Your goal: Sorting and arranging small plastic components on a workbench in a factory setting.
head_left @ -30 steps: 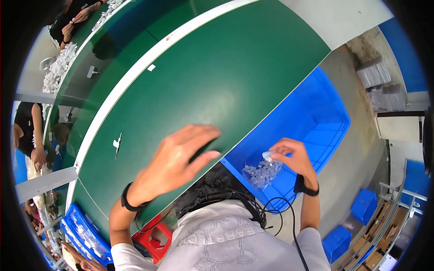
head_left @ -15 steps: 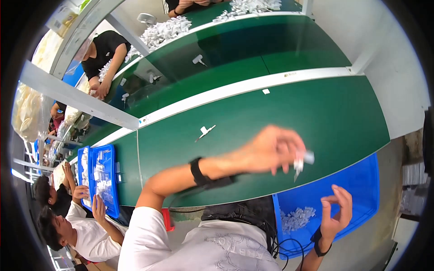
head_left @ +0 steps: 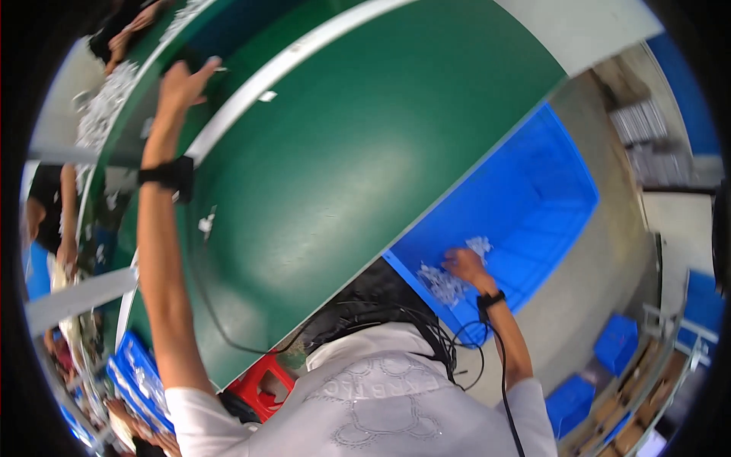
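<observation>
My left hand is stretched over the white rail to the far green surface, with its fingers apart. A tiny white piece shows at one fingertip, and I cannot make out whether they touch. My right hand is down inside the blue bin, at a heap of small whitish clear parts. Its fingers bend downward and are blurred, so any grip is hidden. A small white part with a thin stem lies on the green table, close to my left forearm.
The white rail divides the table from the far strip, and a white square lies beside it. Piles of white parts and other people's arms are at the far left. A red stool stands under the table; a black cable crosses it.
My view has turned. My left hand has swung from the near table edge to beyond the rail; the white part with a clear cap no longer shows in it. My right hand has lowered into the bin.
</observation>
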Tool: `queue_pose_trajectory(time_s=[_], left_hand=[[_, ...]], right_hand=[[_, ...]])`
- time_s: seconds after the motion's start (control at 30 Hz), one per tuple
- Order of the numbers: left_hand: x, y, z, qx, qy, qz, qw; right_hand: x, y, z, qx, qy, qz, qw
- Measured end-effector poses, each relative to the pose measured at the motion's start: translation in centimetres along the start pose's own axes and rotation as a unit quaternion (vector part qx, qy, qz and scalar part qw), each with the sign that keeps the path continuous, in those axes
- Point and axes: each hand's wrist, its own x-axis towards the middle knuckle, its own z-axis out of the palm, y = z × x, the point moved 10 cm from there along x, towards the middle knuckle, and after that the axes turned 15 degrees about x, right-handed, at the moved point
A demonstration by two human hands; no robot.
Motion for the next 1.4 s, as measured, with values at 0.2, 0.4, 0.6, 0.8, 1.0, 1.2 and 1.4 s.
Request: queue_pose_trajectory(time_s=[0.2, 0.4, 0.6, 0.8, 1.0, 1.2, 1.4], left_hand=[[-16.6, 13.2, 0.1, -0.125, -0.091, 0.246, 0.957], [-27.8, 16.8, 0.4, -0.028, -0.12, 0.382, 0.916], [-29.1, 16.4, 1.3, -0.043, -0.152, 0.359, 0.92], [-29.1, 16.5, 1.4, -0.044, -0.14, 0.362, 0.921], [-29.5, 16.7, 1.6, -0.04, -0.129, 0.376, 0.917], [-29.5, 16.7, 1.5, -0.032, -0.129, 0.387, 0.912], [-29.5, 16.4, 1.5, -0.041, -0.139, 0.381, 0.913]], right_hand=[[0.9, 1.0, 3.6, -0.077, -0.046, 0.012, 0.996], [2.0, -0.5, 6.6, -0.099, -0.11, 0.029, 0.989], [2.1, 2.5, 7.9, -0.185, -0.1, 0.069, 0.975], [1.9, 3.9, 7.8, -0.146, -0.087, 0.113, 0.979], [1.7, 3.7, 7.2, -0.067, -0.07, 0.174, 0.98], [1.9, 4.8, 7.0, -0.114, -0.078, 0.174, 0.975], [1.9, 3.6, 6.2, -0.101, -0.059, 0.159, 0.98]])
